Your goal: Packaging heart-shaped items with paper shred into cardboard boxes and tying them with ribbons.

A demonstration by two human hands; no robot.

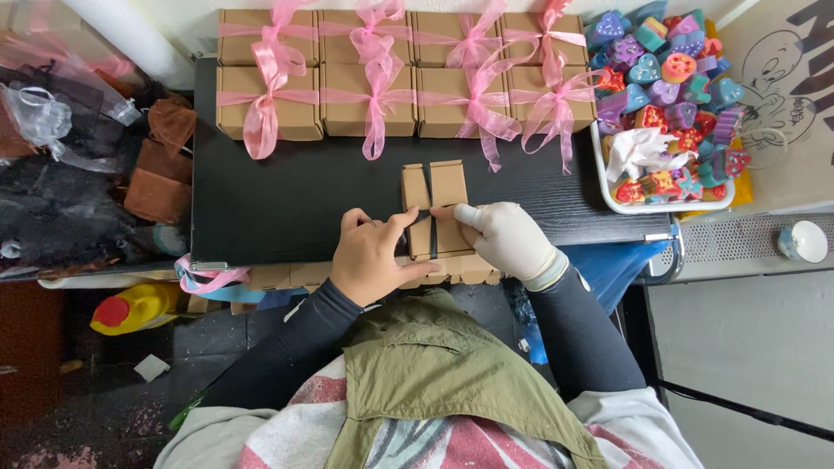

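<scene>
A small brown cardboard box (437, 187) with open flaps lies near the front edge of the black table (287, 204). A dark ribbon (432, 233) crosses over the box. My bare left hand (372, 256) pinches the ribbon at the box's left side. Wearing a white glove, my right hand (508, 237) pinches the ribbon at the right side. More flat cardboard (460, 271) lies under the box at the table's edge.
Two rows of brown boxes tied with pink ribbon bows (382, 78) line the table's far side. A white tray (669, 207) of colourful heart-shaped pieces sits at right. Brown pouches (161, 169) and clear bags lie at left. A yellow bottle (135, 308) is below.
</scene>
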